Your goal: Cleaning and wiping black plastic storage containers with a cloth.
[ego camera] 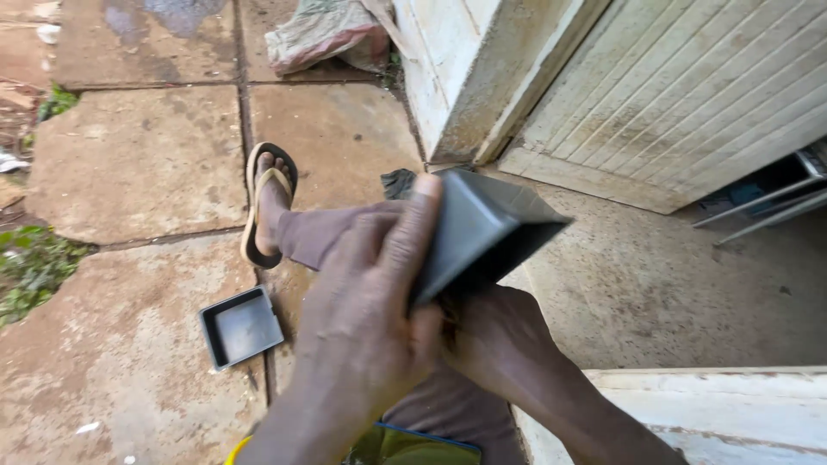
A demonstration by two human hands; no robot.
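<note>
Paved yard floor (138,164), stained slabs; dark square box (482,228) at centre, tilted, mouth toward 4 o'clock; left hand (370,301) clasps its side, thumb up for steadiness; right hand (495,336) supports beneath, grip unclear; matching lid (241,325) on floor at 8 o'clock.

Outdoor daylight over a floor of worn reddish paving slabs (138,164) with dark joints, green weeds (30,267) at the left edge, a crumpled sack (323,34) at the top, beside a pale grooved wooden door (689,95) and its scuffed white frame (465,69)
</note>
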